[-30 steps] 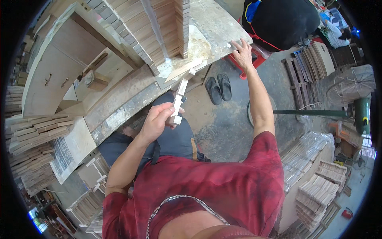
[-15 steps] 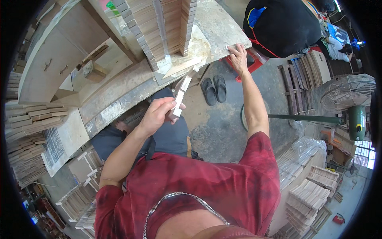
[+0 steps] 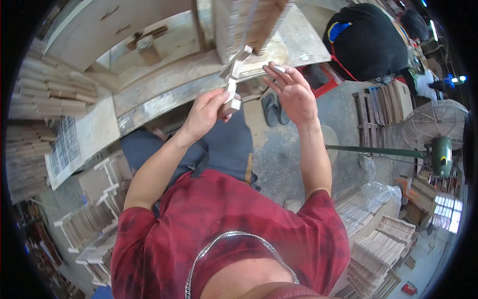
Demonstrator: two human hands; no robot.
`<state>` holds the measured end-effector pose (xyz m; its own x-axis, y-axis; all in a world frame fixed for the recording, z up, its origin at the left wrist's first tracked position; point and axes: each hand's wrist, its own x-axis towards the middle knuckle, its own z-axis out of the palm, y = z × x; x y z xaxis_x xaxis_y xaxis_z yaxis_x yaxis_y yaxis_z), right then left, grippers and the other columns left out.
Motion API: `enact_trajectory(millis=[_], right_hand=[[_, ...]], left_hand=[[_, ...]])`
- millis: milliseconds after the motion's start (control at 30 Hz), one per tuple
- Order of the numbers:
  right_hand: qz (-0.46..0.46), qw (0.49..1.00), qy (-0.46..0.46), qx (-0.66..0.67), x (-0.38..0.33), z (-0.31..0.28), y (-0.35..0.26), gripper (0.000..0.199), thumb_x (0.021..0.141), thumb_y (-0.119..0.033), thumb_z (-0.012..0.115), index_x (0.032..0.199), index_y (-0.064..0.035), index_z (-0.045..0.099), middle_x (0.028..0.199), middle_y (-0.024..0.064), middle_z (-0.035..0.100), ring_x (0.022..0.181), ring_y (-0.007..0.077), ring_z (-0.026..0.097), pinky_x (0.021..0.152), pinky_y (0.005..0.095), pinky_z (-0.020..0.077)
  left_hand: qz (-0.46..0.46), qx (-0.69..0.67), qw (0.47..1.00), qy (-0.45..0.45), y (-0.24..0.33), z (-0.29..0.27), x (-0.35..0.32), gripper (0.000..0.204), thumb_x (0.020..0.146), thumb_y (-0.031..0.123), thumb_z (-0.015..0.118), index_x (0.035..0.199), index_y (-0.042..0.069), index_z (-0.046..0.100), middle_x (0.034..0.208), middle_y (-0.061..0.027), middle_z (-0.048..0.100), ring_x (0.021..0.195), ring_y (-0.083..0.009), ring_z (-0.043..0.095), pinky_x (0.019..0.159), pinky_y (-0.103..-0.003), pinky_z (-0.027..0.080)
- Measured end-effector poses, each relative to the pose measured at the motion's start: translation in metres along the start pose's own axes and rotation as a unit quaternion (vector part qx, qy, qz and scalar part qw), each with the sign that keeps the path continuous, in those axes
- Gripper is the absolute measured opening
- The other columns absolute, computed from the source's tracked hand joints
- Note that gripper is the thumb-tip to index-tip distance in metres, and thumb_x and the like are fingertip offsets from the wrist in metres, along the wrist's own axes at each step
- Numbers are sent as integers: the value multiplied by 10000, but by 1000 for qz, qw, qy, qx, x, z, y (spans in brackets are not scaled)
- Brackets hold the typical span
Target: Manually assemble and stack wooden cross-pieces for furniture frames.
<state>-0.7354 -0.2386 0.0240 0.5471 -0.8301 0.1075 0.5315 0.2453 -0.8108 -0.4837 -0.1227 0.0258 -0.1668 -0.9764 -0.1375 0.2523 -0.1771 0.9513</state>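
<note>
My left hand (image 3: 205,110) is closed around the near end of a pale notched wooden strip (image 3: 232,94). The strip points away from me, its far end up by a tall stack of wooden slats (image 3: 238,25) on the workbench. My right hand (image 3: 297,95) is raised to the right of the strip, apart from it, palm partly showing and fingers stretched out. Something small and whitish shows at its fingertips; whether it is held or wrapped on a finger, I cannot tell. The worn workbench (image 3: 167,94) runs along the far side of both hands.
A wooden cabinet-like frame (image 3: 84,40) stands on the bench at left, beside piled boards (image 3: 50,99). Dark slippers (image 3: 270,109) lie on the floor. Farther right are a black bundle (image 3: 366,42), a green fan (image 3: 440,155) and stacked wood (image 3: 381,244).
My right hand has lifted off the bench corner and come left, close to the strip. My left hand has moved slightly right and up with the strip. The view has shifted.
</note>
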Motion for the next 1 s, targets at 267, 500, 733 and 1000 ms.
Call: enact_trajectory(millis=[267, 500, 733, 1000], right_hand=[[-126, 915, -164, -347, 9, 135, 53, 583, 713, 64, 553, 1279, -41, 648, 1549, 194, 347, 1410, 368, 434, 1171, 486, 346], [-290, 771, -231, -518, 43, 179, 98, 594, 674, 34, 599, 1228, -154, 702, 1466, 244, 425, 1346, 437, 467, 1093, 508, 426], [-347, 696, -257, -573, 58, 188, 116, 530, 688, 28, 659, 1173, -174, 730, 1444, 234, 446, 1233, 431, 546, 963, 497, 477], [-211, 819, -275, -456, 61, 183, 118, 462, 745, 26, 592, 1148, -129, 755, 1465, 217, 439, 1289, 386, 522, 1066, 473, 430]], left_hand=[[40, 36, 994, 96, 33, -30, -93, 427, 1060, 269, 365, 1268, 8, 632, 843, -14, 616, 730, -79, 536, 691, -238, 467], [84, -14, 986, 146, 27, -64, -134, 434, 1055, 258, 365, 1254, -26, 625, 777, -43, 601, 673, -102, 521, 635, -251, 428], [86, -22, 982, 169, 20, -83, -142, 357, 1064, 244, 439, 1186, -33, 629, 830, -37, 624, 698, -85, 526, 637, -251, 453], [78, -4, 981, 180, 17, -86, -136, 359, 1070, 250, 439, 1185, -38, 620, 839, -35, 621, 695, -80, 522, 610, -246, 448]])
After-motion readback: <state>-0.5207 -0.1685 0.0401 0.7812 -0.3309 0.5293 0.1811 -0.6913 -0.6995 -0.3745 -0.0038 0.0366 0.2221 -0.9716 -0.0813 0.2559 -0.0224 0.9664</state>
